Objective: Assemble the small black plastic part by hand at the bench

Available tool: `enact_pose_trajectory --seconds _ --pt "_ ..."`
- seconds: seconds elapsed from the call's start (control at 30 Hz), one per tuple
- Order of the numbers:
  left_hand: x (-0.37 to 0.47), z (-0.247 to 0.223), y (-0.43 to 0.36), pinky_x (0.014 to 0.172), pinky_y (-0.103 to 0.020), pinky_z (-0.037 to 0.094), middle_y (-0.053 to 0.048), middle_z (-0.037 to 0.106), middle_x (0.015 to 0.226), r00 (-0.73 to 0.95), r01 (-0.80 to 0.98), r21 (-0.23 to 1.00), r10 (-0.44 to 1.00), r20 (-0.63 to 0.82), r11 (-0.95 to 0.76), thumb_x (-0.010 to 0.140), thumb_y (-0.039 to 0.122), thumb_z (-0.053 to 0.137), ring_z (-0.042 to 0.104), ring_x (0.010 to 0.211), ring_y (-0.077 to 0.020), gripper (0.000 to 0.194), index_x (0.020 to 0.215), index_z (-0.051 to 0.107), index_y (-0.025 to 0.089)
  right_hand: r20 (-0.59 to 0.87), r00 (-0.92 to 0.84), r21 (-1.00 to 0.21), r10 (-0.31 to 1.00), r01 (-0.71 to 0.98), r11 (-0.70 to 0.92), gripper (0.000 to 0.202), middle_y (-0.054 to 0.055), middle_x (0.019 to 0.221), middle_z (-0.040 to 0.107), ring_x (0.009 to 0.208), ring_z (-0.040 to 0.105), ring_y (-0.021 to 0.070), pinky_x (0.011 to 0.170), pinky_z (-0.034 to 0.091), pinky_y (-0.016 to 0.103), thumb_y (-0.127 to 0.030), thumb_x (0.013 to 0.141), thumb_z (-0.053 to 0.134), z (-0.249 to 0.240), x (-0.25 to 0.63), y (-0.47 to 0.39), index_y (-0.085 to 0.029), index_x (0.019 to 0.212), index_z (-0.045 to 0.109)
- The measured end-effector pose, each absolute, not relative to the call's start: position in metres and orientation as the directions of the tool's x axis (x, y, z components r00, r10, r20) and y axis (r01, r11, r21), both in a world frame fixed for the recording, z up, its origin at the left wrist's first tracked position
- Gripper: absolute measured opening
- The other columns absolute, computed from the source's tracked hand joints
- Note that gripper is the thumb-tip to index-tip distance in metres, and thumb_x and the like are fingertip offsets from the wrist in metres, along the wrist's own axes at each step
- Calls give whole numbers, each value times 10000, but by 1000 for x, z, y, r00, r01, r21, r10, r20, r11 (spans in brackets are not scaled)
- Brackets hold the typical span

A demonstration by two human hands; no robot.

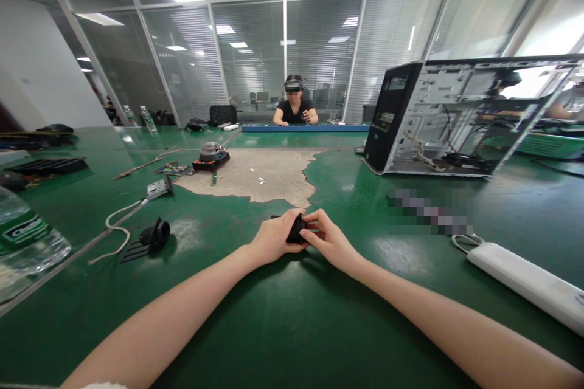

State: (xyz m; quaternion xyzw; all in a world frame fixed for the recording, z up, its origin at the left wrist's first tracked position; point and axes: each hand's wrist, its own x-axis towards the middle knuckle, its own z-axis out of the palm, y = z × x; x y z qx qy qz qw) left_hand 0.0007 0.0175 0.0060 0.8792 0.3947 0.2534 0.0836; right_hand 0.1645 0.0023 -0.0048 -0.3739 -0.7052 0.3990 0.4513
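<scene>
Both hands meet over the green tabletop at the centre of the view. My left hand point(276, 234) is closed around a small black part point(297, 231), thumb below and fingers above. From the other side, the fingertips of my right hand point(332, 238) are bent in and pinch that part's right edge. Most of it is covered by the fingers, so its exact kind cannot be made out. Off to the left lies a black plastic piece point(155, 236) with a round mouth and flat slats, touched by neither hand.
An opened computer case point(401, 127) stands at the right, with a white power strip point(524, 279) nearer me. A water bottle point(27, 234) is at left. Beyond a worn patch point(274, 173) with a heatsink fan point(211, 155) at its edge, another person point(294, 106) sits opposite.
</scene>
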Motion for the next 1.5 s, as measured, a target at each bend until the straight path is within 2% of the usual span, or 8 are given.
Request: enact_pose_trajectory --seconds 0.1,0.2,0.33,0.63,0.8,1.17,1.37,1.5 --pt "2 5 19 804 -335 425 -40 487 1175 562 658 336 737 376 -674 665 362 612 546 962 -225 638 1199 283 248 300 -331 -909 895 186 373 197 33 923 523 809 560 146 678 509 301 -267 777 505 -4 165 2 -203 946 428" --pt "2 5 19 801 -332 425 -40 464 1199 568 661 318 730 382 -680 645 304 626 540 975 -227 670 1207 264 248 340 -367 -883 866 192 428 185 25 908 520 823 553 142 709 503 300 -240 771 516 -1 166 -1 -202 934 439" --pt "3 5 17 737 -310 441 -32 515 1110 553 672 319 740 384 -668 659 329 611 570 889 -213 564 1136 326 236 403 -339 -853 850 199 483 145 25 936 501 878 540 147 747 492 300 -237 771 518 -1 166 -1 -203 900 462" --pt "3 5 18 715 -301 437 -31 532 1053 563 674 299 732 383 -675 659 358 613 571 869 -211 545 1109 333 229 301 -330 -914 894 167 369 192 35 920 543 862 558 156 743 491 320 -255 766 520 -4 167 3 -193 934 450" --pt "2 5 18 707 -301 435 -31 530 1063 562 676 295 731 387 -676 654 322 616 575 855 -210 552 1113 324 229 352 -358 -895 865 142 423 170 8 888 542 856 559 141 791 475 316 -229 746 549 -1 166 -1 -204 882 451" --pt "3 4 18 714 -307 440 -35 527 1060 555 673 310 736 388 -671 668 376 604 572 863 -211 535 1106 334 230 289 -336 -922 896 153 355 196 22 885 551 811 574 146 711 501 312 -265 758 532 -4 166 3 -201 922 445" --pt "2 4 18 716 -309 441 -33 529 1064 557 672 303 730 395 -676 662 327 612 576 851 -209 543 1112 326 228 373 -343 -889 862 133 438 168 13 920 528 879 560 145 772 491 305 -261 752 542 -2 166 -2 -212 893 465" --pt "3 4 18 712 -311 441 -40 527 1069 551 669 314 733 400 -674 672 377 602 575 859 -212 540 1115 330 229 338 -313 -912 887 121 391 167 15 895 531 842 569 146 724 504 301 -289 757 535 -4 165 2 -208 880 454"
